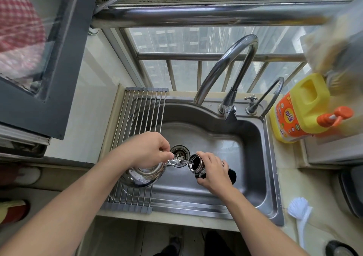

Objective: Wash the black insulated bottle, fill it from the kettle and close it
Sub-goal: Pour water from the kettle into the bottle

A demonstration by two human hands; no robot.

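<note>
Over a stainless steel sink (255, 157), a person's left hand (146, 150) tips a shiny steel kettle (141, 177), its fingers (164, 147) curled round the handle. The kettle's spout sits right at the open mouth of the black insulated bottle (231, 175). The right hand (213, 172) holds the bottle tilted toward the kettle, fingers wrapped round its body. Spout and bottle mouth meet near the drain (179, 153). A roll-up drying rack (141, 106) covers the sink's left side. On the desk to the right are a yellow detergent bottle (300, 108) and a white brush (299, 210).
</note>
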